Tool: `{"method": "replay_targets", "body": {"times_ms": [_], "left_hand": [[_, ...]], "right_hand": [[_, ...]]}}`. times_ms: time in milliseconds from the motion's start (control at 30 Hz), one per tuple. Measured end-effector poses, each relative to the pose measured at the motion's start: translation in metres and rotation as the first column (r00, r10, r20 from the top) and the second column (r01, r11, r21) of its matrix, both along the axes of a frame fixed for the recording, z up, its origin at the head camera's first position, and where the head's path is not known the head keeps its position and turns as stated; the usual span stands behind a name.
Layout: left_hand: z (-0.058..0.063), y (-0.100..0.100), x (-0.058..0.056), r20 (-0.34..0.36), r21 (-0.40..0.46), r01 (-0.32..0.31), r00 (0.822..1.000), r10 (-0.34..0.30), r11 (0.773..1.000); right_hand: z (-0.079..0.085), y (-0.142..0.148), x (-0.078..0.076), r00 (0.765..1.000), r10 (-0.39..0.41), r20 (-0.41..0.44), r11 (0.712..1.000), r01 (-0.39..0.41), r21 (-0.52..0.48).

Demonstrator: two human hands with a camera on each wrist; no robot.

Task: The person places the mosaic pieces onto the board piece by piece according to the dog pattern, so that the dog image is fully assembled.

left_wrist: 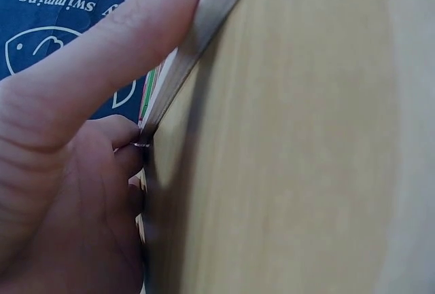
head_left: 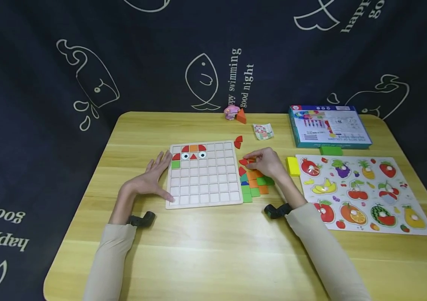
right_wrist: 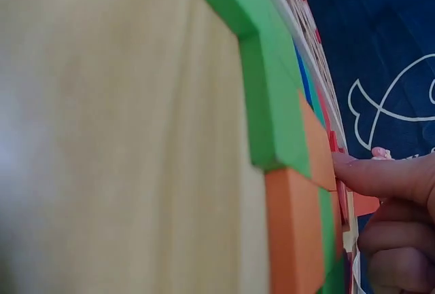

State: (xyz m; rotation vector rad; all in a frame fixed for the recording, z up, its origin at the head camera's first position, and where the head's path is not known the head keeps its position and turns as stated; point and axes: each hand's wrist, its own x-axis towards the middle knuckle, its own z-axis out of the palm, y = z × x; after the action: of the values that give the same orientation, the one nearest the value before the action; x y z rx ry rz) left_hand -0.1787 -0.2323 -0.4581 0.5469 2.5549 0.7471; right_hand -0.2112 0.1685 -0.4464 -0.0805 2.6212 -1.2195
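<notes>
A square wooden grid board (head_left: 206, 179) lies on the table, with red, orange and green tiles and round eye tiles (head_left: 185, 156) in its upper left cells. My left hand (head_left: 147, 177) is spread along the board's left edge, thumb at the near corner and fingertips at the far one. In the left wrist view the thumb (left_wrist: 122, 56) lies against the board's side (left_wrist: 197, 43). To the right of the board, my right hand (head_left: 268, 162) pinches a red tile (head_left: 251, 160) between thumb and forefinger, above the loose coloured tiles (head_left: 254, 184). Its other fingers (right_wrist: 394, 240) are curled.
Two red rounded tiles (head_left: 238, 142) lie by the board's far right corner. A small picture card (head_left: 263, 131), a pink figure (head_left: 231, 112) and an orange wedge (head_left: 241, 116) are farther back. Rightward are a blue box (head_left: 330, 127), yellow block (head_left: 293, 166) and fruit puzzle board (head_left: 365, 194).
</notes>
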Motion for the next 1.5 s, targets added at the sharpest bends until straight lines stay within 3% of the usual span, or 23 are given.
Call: {"method": "replay_targets", "body": {"times_ms": [267, 400, 567, 700, 833, 933, 1100, 1233, 1333, 1433, 1500], "left_hand": [[-0.001, 0.0, -0.001, -0.002, 0.003, -0.004, 1.0, 0.004, 1.0], [-0.002, 0.0, -0.001, -0.001, 0.005, -0.007, 1.0, 0.007, 1.0], [-0.001, -0.001, 0.0, -0.003, 0.001, -0.012, 1.0, 0.012, 1.0], [0.0, -0.003, 0.0, -0.004, 0.0, -0.012, 1.0, 0.012, 1.0], [-0.001, -0.003, 0.001, -0.003, 0.003, -0.017, 1.0, 0.017, 1.0], [-0.002, -0.002, 0.0, -0.001, 0.014, -0.009, 1.0, 0.009, 1.0], [-0.002, 0.0, 0.001, 0.007, 0.029, 0.003, 1.0, -0.003, 1.0], [0.0, 0.0, 0.002, 0.013, 0.037, -0.016, 1.0, 0.015, 0.999], [0.0, 0.0, 0.001, 0.01, 0.031, -0.008, 1.0, 0.008, 0.999], [-0.001, 0.0, 0.001, 0.015, 0.023, -0.009, 1.0, 0.009, 1.0], [-0.001, 0.0, 0.001, 0.017, 0.024, -0.013, 1.0, 0.012, 1.0]], "right_hand": [[0.002, -0.004, -0.01, 0.999, -0.037, 0.008, 0.998, 0.036, 0.047], [0.004, -0.002, -0.011, 0.999, 0.031, -0.011, 0.998, -0.03, 0.06], [0.015, -0.022, -0.007, 0.989, 0.148, -0.023, 0.988, -0.148, -0.031], [0.024, -0.073, -0.007, 0.952, 0.298, -0.071, 0.953, -0.301, -0.038], [0.021, -0.132, -0.011, 0.883, 0.45, -0.131, 0.889, -0.457, -0.028], [0.016, -0.164, -0.014, 0.838, 0.526, -0.147, 0.847, -0.532, -0.006], [0.012, -0.187, -0.014, 0.81, 0.57, -0.137, 0.82, -0.57, 0.042], [0.01, -0.193, -0.015, 0.774, 0.613, -0.159, 0.788, -0.612, 0.061], [0.009, -0.193, -0.015, 0.781, 0.602, -0.165, 0.797, -0.602, 0.058], [0.006, -0.192, -0.016, 0.81, 0.565, -0.16, 0.823, -0.567, 0.034], [0.004, -0.192, -0.017, 0.815, 0.555, -0.17, 0.83, -0.557, 0.038]]}}
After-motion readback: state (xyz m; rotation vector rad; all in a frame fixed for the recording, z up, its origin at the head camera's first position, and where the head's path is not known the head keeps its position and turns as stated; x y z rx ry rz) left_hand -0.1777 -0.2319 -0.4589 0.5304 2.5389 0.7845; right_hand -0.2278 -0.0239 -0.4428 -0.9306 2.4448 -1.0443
